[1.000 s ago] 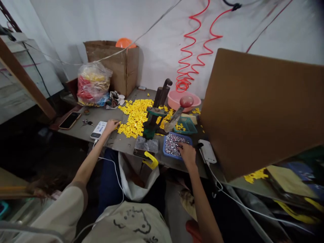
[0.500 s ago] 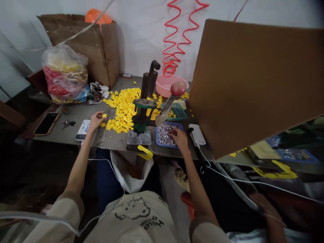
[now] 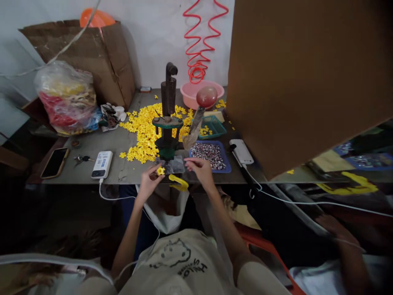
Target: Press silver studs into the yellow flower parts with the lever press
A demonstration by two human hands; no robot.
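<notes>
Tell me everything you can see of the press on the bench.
The hand press stands upright on the bench: a dark metal column with a spring, a green collar, and a lever ending in a red ball. Its grey base plate lies beyond the left hand and right hand, yellow pieces heaped behind.

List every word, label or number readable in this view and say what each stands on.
"Hello": dark lettering, upside down in this view, on the cream T-shirt the person wears; the word beside it is too blurred to read.
Printing on the white rectangular power bank: too small to read.
</notes>
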